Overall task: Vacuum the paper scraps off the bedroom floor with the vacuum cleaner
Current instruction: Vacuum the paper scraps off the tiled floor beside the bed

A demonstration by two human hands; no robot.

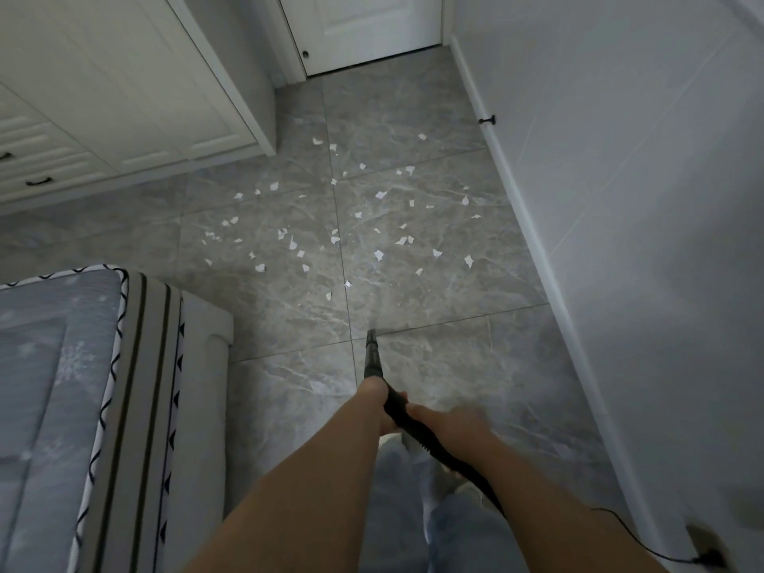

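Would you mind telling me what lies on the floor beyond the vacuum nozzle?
White paper scraps lie scattered over the grey marble-look floor tiles beyond the vacuum nozzle, up towards the closed door. Any under the bed are hidden.

Hands: left hand (378, 401) and right hand (444, 423) grip the black vacuum wand (372, 357), right one blurred.
Nozzle: near the floor (434, 357), possibly touching.
Paper scraps (330, 225): scattered ahead.
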